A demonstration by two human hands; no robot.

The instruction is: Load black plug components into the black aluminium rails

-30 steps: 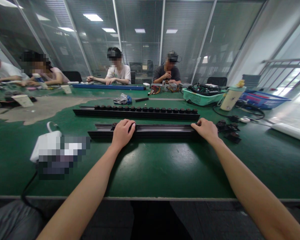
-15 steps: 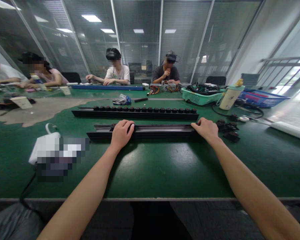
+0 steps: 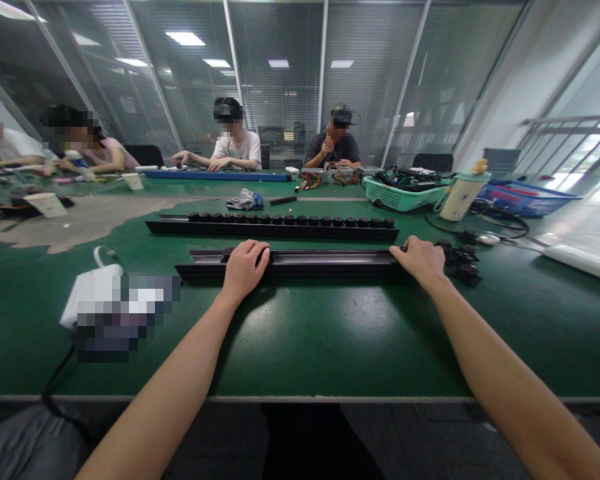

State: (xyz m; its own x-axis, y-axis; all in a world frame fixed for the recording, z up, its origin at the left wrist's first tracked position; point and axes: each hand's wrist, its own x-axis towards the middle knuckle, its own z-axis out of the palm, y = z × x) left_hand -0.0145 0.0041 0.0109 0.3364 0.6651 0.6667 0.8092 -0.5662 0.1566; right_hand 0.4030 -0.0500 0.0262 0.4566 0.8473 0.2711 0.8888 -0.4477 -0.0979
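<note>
A long black rail [image 3: 330, 267] with a shiny inner channel lies crosswise in front of me on the green table. My left hand [image 3: 246, 265] is closed over its left part, thumb and fingers curled round it. A small dark part shows in the channel beside that hand. At the rail's right end my right hand [image 3: 421, 259] is bent with thumb and fingers together; what it pinches is hidden. Behind lies a second black rail [image 3: 270, 230] with a row of several round black parts along it. Loose black parts [image 3: 466, 273] lie just right of my right hand.
A white charger [image 3: 93, 293] with a cable and a blurred flat item lie at the left. Further back are a grey-blue cloth [image 3: 245, 199], a green basket [image 3: 405, 195] of cables, a cream bottle [image 3: 464, 193] and a blue basket [image 3: 530, 199]. Several people sit across the table.
My right hand has shifted slightly right along the rail's end. My left hand stays on the rail, which has hardly moved.
</note>
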